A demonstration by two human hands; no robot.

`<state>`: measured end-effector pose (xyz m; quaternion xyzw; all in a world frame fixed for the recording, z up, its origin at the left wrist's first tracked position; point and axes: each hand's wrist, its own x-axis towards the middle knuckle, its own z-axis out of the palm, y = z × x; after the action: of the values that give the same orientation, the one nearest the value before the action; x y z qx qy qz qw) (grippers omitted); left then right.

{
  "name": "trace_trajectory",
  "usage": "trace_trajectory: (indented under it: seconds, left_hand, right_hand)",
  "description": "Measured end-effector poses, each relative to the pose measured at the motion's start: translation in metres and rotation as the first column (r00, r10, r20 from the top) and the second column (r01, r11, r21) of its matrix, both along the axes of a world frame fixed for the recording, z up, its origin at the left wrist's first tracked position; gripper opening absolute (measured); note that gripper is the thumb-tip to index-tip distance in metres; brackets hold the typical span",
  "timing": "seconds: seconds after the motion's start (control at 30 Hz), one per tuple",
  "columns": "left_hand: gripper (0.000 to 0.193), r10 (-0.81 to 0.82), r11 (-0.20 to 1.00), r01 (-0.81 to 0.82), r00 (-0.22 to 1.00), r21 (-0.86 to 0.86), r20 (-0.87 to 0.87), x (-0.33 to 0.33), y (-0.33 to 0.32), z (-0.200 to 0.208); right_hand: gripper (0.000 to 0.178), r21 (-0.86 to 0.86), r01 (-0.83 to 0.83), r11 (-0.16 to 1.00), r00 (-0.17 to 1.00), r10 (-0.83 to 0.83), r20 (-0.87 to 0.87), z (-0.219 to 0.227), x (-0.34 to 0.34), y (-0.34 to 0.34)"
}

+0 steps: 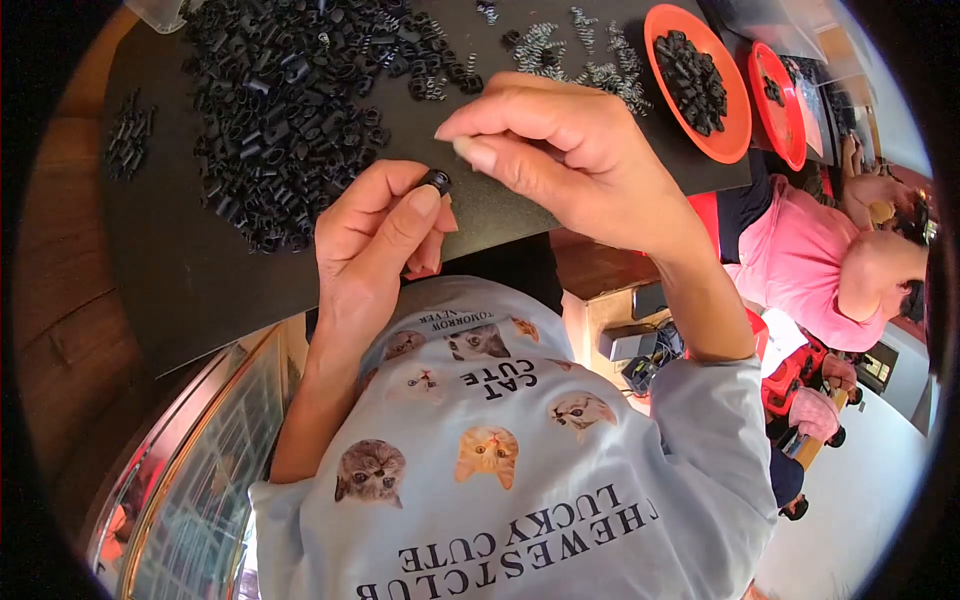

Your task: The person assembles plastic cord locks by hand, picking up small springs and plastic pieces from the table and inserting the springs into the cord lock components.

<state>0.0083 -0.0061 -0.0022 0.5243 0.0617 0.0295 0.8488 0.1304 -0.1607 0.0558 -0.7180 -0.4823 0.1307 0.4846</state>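
Note:
Close to the table's near edge, my left hand [372,235] pinches a small black plastic part [437,181] between thumb and fingers, its ring-like end facing up. Just above and to the right of it, my right hand [585,150] has its thumb and forefinger brought together. Whatever those fingertips may hold is too small to make out. A large heap of small black plastic parts [275,120] spreads over the table to the left of my hands. Beyond my right hand lie loose metal springs [540,52].
An orange-red plate [735,125] of black parts stands at the right, with a second red plate [790,140] past it. Thin black pins [130,135] lie on the dark table [165,270] at far left. A person in pink [800,250] sits to the right.

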Motion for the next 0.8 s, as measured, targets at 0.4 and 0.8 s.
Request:
trace_trajectory:
  seconds: [0.4,0.8]
  left_hand:
    - [0.023,-0.054,0.998,0.055,0.998,0.005,-0.013,-0.001,0.007,0.0]
    - [0.022,-0.069,0.997,0.069,0.998,0.028,-0.002,-0.002,0.008,0.002]
  right_hand:
    - [0.007,-0.184,-0.055,0.981,0.837,-0.054,-0.544,0.016,-0.001,0.005]
    - [0.004,-0.291,-0.132,0.948,0.846,-0.045,-0.531,0.023,0.0,0.012]
